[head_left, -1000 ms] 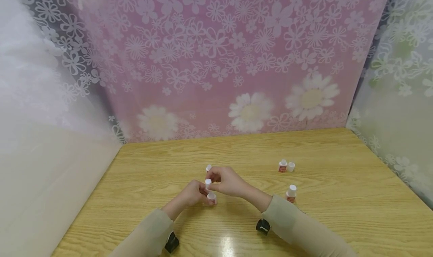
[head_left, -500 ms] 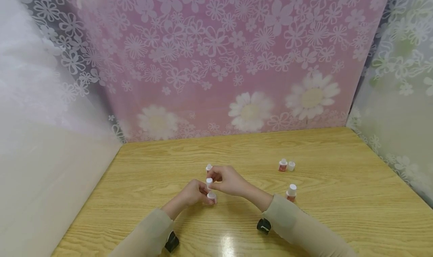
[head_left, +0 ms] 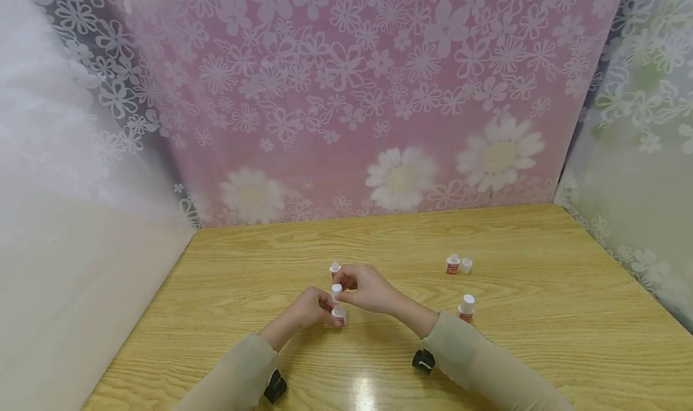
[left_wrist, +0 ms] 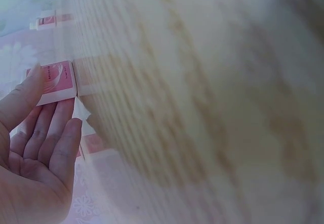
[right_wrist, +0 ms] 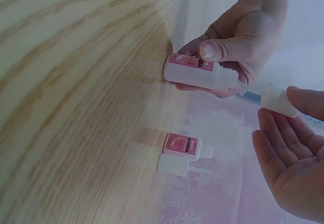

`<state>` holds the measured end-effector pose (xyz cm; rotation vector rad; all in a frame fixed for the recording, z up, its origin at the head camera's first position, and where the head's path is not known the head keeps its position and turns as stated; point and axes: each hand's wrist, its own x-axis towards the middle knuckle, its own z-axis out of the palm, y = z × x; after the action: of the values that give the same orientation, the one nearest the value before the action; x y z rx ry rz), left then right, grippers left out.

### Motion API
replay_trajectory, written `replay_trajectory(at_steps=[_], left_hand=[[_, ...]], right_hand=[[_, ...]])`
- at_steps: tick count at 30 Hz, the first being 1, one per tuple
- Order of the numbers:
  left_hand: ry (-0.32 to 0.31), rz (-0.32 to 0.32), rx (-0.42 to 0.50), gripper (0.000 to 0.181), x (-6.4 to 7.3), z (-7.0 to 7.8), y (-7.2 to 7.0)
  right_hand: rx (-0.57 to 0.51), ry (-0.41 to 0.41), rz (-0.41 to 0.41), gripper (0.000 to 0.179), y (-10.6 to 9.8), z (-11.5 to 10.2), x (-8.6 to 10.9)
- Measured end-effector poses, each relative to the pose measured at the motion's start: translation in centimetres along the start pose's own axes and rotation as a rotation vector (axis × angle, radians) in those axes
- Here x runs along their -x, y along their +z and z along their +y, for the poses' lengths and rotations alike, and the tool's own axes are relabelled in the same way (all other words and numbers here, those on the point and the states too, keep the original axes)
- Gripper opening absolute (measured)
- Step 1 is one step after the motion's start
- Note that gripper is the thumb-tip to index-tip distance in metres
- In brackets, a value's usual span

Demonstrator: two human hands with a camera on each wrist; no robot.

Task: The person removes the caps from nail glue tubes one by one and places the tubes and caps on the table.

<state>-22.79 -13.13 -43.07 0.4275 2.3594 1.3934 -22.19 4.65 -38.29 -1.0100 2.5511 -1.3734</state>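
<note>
Left hand (head_left: 314,309): curled round the lower part of the small pink-labelled bottle (right_wrist: 190,71), thumb across the label; this low grip probably steadies it and leaves the threaded neck free.
Bottle in hand: upright on the wooden table (head_left: 379,351), its mouth uncovered.
Right hand (head_left: 368,287): thumb and fingertips close together, pinching the white cap (right_wrist: 279,102) by its sides, likely so the stem can point downward unobstructed.
Cap in hand: just above the mouth; I can't tell whether the stem's tip is inside.
Behind the hands: an open bottle (head_left: 335,268), partly hidden.
Off to the right, farther back: another open bottle (head_left: 452,265) with a loose cap (head_left: 467,266) just beside it, presumably to mark them as a pair.
Off to the right, nearer: a capped bottle (head_left: 466,309), upright, well apart from the hands.
</note>
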Motion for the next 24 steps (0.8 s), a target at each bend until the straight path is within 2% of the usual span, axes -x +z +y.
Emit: replay_trajectory(at_steps=[19, 24], left_hand=[[0.005, -0.023, 0.031, 0.015, 0.1, 0.3, 0.0], [0.021, -0.026, 0.017, 0.013, 0.8, 1.2, -0.2]], right_hand=[[-0.008, 0.008, 0.005, 0.01, -0.2, 0.2, 0.1], [-0.017, 0.013, 0.004, 0.01, -0.1, 0.3, 0.2]])
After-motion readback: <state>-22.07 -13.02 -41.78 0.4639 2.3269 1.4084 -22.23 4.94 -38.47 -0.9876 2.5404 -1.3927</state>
